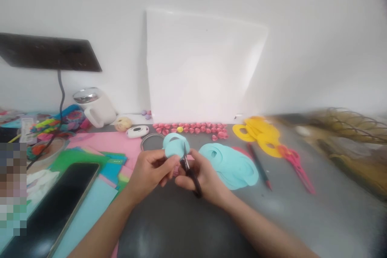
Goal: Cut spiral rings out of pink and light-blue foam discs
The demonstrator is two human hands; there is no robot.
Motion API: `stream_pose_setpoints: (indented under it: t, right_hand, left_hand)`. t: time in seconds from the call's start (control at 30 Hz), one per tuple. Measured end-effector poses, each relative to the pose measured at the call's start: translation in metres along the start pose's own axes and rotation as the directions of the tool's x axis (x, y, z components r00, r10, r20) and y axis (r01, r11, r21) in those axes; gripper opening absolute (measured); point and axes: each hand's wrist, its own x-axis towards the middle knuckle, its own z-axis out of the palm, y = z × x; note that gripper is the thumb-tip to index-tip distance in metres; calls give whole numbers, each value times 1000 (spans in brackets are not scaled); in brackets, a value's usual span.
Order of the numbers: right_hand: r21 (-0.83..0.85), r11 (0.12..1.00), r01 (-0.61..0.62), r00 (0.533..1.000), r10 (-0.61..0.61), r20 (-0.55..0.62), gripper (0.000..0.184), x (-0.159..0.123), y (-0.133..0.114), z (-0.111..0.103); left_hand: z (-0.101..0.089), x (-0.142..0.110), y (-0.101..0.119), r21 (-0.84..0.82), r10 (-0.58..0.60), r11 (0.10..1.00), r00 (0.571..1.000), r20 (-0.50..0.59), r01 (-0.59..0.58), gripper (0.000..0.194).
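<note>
While the left hand point(159, 167) pinches a rounded light-blue paper piece point(173, 151) with an opening in its upper part, the right hand point(199, 173) grasps a pair of black-handled metal scissors point(196, 183), blades at the piece's right edge. The piece is held up over the dark grey tabletop point(169, 225), and its cutting appears to be under way. Just right of the hands lies an overlapping heap of light-blue rounded paper shapes point(232, 167); farther right, a cluster of yellow ring-like paper shapes point(263, 131). Both groups seem already cut to outline — whether any await further trimming cannot be told. Behind the hands, small rolled red-pink pieces point(193, 128) sit in rows, apparently finished.
</note>
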Motion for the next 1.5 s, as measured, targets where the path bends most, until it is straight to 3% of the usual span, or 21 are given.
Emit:
stream_pose_setpoints:
  t: [0.83, 1.13, 1.5]
  right_hand:
    - [-40, 998, -54, 998, 53, -28, 42, -2, -1, 0]
    - [-11, 999, -41, 999, 41, -7, 42, -1, -2, 3]
    - [-19, 999, -34, 999, 33, -13, 49, -2, -1, -1]
  left_hand:
    - [-5, 3, -3, -93, 2, 996, 995, -102, -12, 33]
    - [5, -1, 3, 0, -8, 1000, 996, -94, 8, 41]
    - [4, -1, 3, 13, -12, 1000, 998, -62, 13, 42]
